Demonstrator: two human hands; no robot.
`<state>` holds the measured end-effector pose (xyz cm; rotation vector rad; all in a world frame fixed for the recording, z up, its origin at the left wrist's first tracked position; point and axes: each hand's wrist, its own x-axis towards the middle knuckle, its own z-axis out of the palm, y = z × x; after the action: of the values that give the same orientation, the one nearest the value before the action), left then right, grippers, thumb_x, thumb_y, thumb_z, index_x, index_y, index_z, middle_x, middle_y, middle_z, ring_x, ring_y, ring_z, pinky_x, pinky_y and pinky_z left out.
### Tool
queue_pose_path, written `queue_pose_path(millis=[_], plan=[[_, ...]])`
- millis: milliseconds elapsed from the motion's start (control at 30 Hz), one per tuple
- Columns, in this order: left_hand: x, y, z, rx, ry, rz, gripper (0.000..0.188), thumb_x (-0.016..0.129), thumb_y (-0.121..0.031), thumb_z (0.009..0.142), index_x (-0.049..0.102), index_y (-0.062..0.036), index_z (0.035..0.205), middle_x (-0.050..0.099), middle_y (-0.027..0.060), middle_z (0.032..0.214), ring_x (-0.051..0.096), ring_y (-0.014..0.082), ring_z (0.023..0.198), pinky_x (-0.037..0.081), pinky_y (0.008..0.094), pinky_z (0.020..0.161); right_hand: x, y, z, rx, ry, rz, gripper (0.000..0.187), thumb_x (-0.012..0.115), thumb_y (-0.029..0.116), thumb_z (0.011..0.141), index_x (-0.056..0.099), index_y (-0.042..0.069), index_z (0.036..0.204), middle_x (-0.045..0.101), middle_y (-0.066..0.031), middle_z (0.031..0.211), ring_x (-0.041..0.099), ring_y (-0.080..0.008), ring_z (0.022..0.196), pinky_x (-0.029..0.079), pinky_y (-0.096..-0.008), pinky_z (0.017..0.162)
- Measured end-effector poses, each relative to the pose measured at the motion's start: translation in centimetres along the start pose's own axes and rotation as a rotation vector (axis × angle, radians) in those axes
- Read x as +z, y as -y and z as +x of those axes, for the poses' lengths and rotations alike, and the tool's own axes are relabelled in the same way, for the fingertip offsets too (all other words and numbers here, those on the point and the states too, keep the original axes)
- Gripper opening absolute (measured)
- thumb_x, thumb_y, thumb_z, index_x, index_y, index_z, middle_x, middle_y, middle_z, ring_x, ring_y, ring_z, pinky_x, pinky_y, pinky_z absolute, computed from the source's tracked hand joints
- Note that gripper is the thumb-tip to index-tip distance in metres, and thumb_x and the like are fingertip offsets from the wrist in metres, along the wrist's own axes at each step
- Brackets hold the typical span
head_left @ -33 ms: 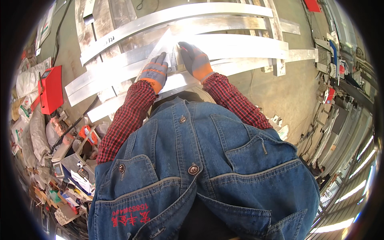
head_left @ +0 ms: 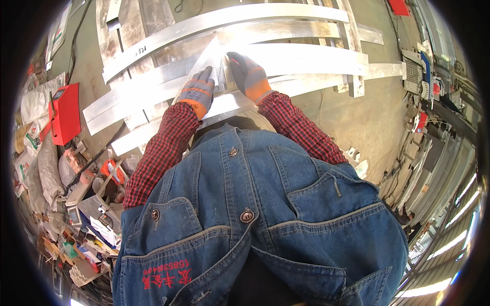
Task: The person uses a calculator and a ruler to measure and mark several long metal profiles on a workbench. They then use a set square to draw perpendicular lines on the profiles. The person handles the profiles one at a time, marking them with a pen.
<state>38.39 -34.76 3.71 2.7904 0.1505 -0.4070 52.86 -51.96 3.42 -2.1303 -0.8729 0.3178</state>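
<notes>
My left hand, in a grey and orange work glove, lies with its fingers stretched out on a shiny, pointed metal piece. That piece slants across several long silvery metal bars. Just to the right, my right hand wears a matching glove. Its fingers are bent together over the bars, and a small spot of red shows by the fingertips. What they hold, if anything, cannot be made out. Strong glare washes out the metal between and beyond my hands.
A curved-looking bar crosses the far side, resting on an upright-running beam. At the left stands a red box near bags and clutter. A dark cable runs there. Long profiles are stacked at the right.
</notes>
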Motion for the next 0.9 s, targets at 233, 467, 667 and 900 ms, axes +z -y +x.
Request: queue_pose_path(millis=[233,467,667,900], plan=[[-0.2,-0.3,-0.1,-0.006,-0.007,0.002,0.042,0.073,-0.015,0.096,0.067,-0.0005,0.135,0.046,0.0213,0.172,0.052,0.0407,0.15,0.048,0.0472,0.124,1.6,-1.8,1.7,0.014,0.064,-0.041,0.034,0.057,0.028,0.112,0.072,0.013,0.139,0.076,-0.0244,0.122,0.072,-0.0461,0.113,0.057,-0.0539,0.102],[-0.4,-0.4,-0.1,-0.004,0.014,0.031,0.04,0.072,-0.016,0.098,0.068,-0.0011,0.135,0.045,0.0202,0.173,0.053,0.0401,0.149,0.049,0.047,0.123,1.4,-1.0,2.3,-0.03,0.13,-0.132,0.033,0.056,0.023,0.113,0.069,0.013,0.142,0.075,-0.0168,0.135,0.072,-0.0398,0.119,0.058,-0.0452,0.103],[-0.1,-0.3,-0.1,-0.01,0.0,0.053,0.039,0.072,-0.017,0.097,0.068,-0.0021,0.133,0.045,0.0194,0.174,0.054,0.0401,0.149,0.049,0.0468,0.123,-0.3,0.0,1.6,-0.005,0.331,-0.195,0.038,0.05,0.03,0.115,0.07,0.014,0.143,0.072,-0.0206,0.136,0.068,-0.0405,0.127,0.054,-0.0481,0.111],[-0.3,-0.4,-0.2,-0.032,0.003,0.056,0.039,0.072,-0.019,0.097,0.069,-0.0023,0.132,0.045,0.0186,0.174,0.053,0.0404,0.149,0.048,0.0472,0.124,-2.2,-0.4,-5.0,0.052,0.704,-0.261,0.033,0.063,0.041,0.11,0.077,0.013,0.123,0.078,-0.0186,0.097,0.076,-0.0404,0.101,0.06,-0.0487,0.092]])
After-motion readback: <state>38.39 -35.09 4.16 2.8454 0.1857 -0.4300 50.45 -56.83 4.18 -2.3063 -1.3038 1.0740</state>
